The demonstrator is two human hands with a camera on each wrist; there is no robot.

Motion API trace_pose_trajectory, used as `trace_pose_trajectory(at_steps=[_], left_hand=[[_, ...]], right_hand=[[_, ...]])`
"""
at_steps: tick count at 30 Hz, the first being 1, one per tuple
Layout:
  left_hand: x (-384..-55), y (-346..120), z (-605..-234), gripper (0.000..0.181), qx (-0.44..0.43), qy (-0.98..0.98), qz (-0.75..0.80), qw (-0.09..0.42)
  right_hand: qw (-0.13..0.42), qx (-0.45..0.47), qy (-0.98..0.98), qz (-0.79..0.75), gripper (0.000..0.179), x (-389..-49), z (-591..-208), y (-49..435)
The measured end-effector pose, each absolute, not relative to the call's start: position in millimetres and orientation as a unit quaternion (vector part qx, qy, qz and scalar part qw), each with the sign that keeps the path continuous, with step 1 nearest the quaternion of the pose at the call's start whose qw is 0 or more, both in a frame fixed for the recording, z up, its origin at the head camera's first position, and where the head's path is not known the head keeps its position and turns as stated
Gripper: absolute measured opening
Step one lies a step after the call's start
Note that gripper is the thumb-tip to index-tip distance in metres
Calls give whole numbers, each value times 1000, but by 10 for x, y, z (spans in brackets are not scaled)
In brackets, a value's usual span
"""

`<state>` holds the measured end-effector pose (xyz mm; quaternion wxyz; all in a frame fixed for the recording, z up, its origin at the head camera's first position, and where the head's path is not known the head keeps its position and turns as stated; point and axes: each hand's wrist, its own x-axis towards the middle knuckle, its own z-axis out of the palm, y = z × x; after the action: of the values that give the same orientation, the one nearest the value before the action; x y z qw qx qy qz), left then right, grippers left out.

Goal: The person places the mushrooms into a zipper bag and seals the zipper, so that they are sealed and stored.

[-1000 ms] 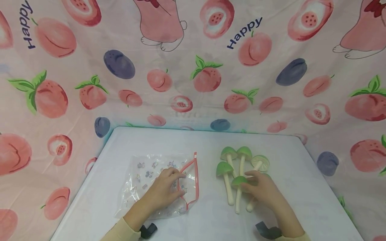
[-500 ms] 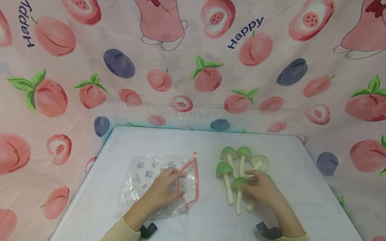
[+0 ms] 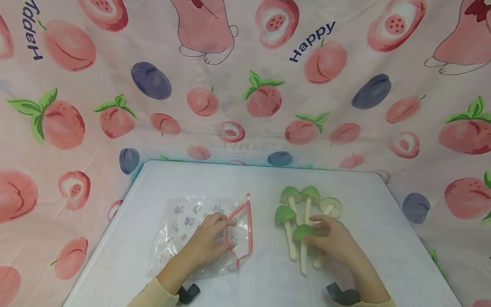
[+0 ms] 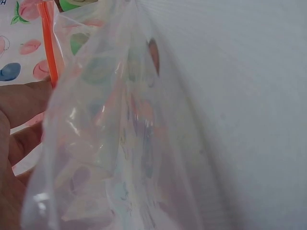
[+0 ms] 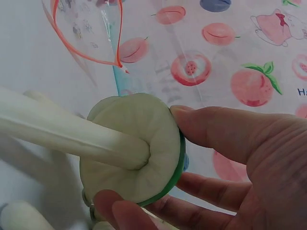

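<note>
A clear printed zip bag (image 3: pixel 189 221) with a red edge lies on the left, its mouth spread wide toward the right. My left hand (image 3: pixel 209 241) holds the bag by its mouth; in the left wrist view the thumb meets the red strip (image 4: pixel 49 45), and plastic covers part of the fingers. On the right, my right hand (image 3: pixel 333 241) grips a green-capped toy mushroom (image 3: pixel 304 232) by its cap. The right wrist view shows thumb and fingers around the cap rim, with the pale stem (image 5: pixel 62 132) pointing left.
Several more toy mushrooms (image 3: pixel 284 215) lie close around the right hand, one partly hidden under it. All rest on a white table (image 3: pixel 261 179). Behind stands a pink fruit-print cloth (image 3: pixel 230 106). Black wrist mounts (image 3: pixel 189 294) show beneath both forearms.
The held mushroom and my right hand have shifted slightly left, and the stem's lower end sits a little nearer the front. My left hand and the bag look unmoved.
</note>
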<state>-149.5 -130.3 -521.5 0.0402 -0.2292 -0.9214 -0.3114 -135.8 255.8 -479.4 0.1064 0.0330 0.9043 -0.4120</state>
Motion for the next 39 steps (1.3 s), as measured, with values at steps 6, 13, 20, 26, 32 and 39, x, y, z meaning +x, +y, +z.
trace_pose_trajectory(at_steps=[6,13,20,26,32,39], left_hand=[[-1492,-1306,-5206,56,-229,-921,-312,37],[-1494,-1303,-5212,56,-228,-923,-308,40],[-1491,-1306,-5205,56,-229,-921,-312,35],[-1491,-1301,-5200,57,-231,-921,-312,37],[-1492,-1303,-5191,58,-235,-920,-312,37],[-1492,-1296,-5178,58,-238,-919,-311,41]], right_hand=[[114,37,885,-449,72,-1357,-4772,2525],[108,22,871,-479,71,-1356,-4719,2452],[100,8,853,-512,66,-1377,-4680,2313],[104,6,838,-535,64,-1410,-4709,2193],[95,1,832,-547,64,-1451,-4720,2081],[80,6,830,-552,63,-1494,-4726,1934]])
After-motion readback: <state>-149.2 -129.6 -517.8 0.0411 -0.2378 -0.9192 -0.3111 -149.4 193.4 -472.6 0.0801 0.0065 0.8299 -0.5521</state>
